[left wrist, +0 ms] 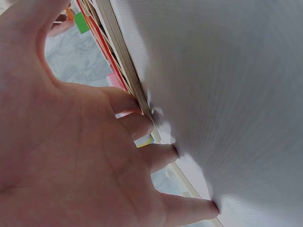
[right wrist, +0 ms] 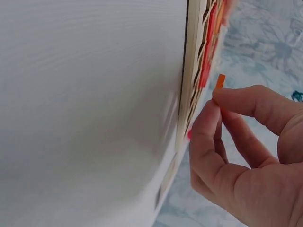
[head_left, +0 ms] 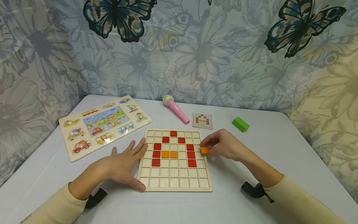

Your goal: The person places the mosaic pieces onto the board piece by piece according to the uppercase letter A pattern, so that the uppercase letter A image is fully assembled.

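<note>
A wooden grid board (head_left: 174, 189) lies on the white table in the head view. Several red square tiles (head_left: 157, 146) sit in its cells as a peaked outline, with two orange tiles (head_left: 169, 154) side by side between them. My left hand (head_left: 121, 165) spreads along the board's left edge, fingers fairly straight, the thumb at the near-left corner. Between thumb and fingertips, my right hand (head_left: 227, 145) pinches an orange tile (head_left: 204, 150) over the board's right edge. From the right wrist, that orange tile (right wrist: 220, 81) appears edge-on, apart from the board.
A patterned card (head_left: 202, 121) lies behind the board, near a pink toy microphone (head_left: 177, 110). Farther right is a green block (head_left: 240, 124). At the left rests a vehicle picture puzzle (head_left: 104, 124). Floral fabric (head_left: 201, 62) hangs behind the table.
</note>
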`<state>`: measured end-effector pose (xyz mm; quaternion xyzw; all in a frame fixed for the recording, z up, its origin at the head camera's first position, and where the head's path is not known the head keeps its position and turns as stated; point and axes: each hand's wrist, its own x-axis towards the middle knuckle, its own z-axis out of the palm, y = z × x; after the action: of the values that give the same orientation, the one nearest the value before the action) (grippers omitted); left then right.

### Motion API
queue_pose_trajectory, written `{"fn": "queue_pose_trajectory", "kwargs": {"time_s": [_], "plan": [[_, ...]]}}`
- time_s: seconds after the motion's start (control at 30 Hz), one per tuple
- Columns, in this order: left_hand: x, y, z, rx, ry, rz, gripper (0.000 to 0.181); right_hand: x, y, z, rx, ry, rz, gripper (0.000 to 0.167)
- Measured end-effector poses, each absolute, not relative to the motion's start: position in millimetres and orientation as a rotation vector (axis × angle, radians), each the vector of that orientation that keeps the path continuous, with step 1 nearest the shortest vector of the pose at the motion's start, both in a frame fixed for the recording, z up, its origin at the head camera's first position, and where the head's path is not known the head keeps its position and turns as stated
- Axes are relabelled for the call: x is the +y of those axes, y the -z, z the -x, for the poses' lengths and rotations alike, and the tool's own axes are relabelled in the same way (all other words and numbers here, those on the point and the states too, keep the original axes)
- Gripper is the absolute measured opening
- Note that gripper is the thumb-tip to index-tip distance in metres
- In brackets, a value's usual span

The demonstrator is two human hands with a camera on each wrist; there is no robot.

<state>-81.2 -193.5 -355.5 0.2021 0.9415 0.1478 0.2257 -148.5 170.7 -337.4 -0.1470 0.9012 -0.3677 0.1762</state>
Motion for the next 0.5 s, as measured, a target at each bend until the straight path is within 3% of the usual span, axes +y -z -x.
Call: {"fn": "queue_pose_trajectory", "kwargs": {"time_s": [0.5], "plan": [[-192, 354, 81, 2.589, -0.421, -0.554, 0.143, 150, 339, 155, 2.450, 1.102, 0.433, 0.031]]}}
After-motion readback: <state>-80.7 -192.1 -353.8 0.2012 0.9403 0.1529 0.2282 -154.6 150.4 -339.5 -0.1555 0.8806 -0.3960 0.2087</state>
